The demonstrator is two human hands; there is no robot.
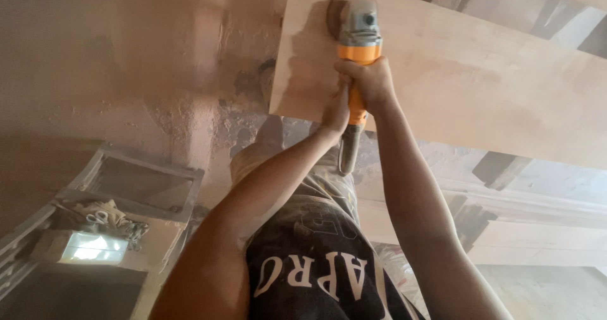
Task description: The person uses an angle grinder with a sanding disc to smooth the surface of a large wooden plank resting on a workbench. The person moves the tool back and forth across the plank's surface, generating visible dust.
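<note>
An orange and grey angle grinder [359, 38] lies with its round disc [341, 7] pressed on a large pale wooden board [480, 80], near the board's left end. My right hand [370, 83] grips the orange body just behind the head. My left hand [335, 112] holds the rear handle from the left side. Both arms stretch forward from the bottom of the view. The grey tail of the grinder [349, 149] sticks out below my hands.
Fine sawdust covers the floor [126, 73]. A wooden frame [145, 187] stands at the lower left with scissors [97, 217] and a bright lamp [95, 247] on it. More boards and timber [506, 168] lie under and behind the board at right.
</note>
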